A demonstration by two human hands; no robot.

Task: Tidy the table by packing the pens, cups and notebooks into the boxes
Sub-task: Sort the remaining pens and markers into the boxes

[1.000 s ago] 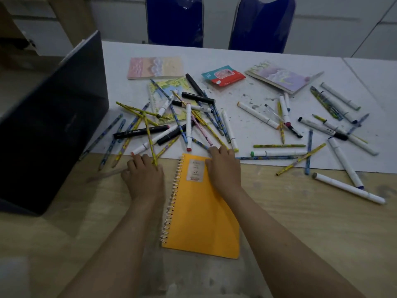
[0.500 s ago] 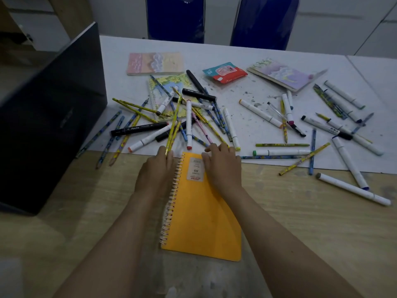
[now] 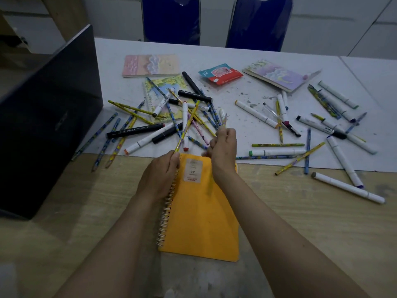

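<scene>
Both hands lifting pencils above the orange notebook [image 3: 202, 211].
Left hand [image 3: 160, 175] pinches a yellow pencil [image 3: 186, 127], long axis pointing away and up-right; right hand [image 3: 223, 151] grips a thin pencil [image 3: 223, 122], near-upright. Dark box [image 3: 47, 117] stands well left, closer to the left hand; remaining pens lie beyond.

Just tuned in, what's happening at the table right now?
A person is gathering scattered pens. The left hand holds a yellow pencil, and the right hand grips another thin pencil, both above the orange spiral notebook. Most pens, markers and notebooks lie unpacked beside the dark box.
</scene>
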